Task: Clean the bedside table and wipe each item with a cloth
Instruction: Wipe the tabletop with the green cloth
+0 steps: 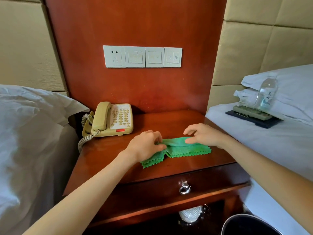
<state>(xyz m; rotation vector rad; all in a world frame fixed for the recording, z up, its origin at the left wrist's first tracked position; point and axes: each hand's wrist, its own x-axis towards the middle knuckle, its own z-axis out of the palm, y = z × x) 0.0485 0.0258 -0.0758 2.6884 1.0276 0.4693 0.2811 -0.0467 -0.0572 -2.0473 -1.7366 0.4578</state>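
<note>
The green cloth (184, 150) lies folded on the table (105, 155) right of the phone (112, 119). Left hand (145, 146) pinches its fold; right hand (203, 134) rests on it, fingers relaxed.

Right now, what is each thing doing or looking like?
Cloth: folded, lying on the table.
Left hand: pinching the cloth's fold.
Right hand: fingers spread, touching the cloth.
Phone: handset on its cradle.
Drawer: closed.
Bottle: upright on the bed, capped.
</note>
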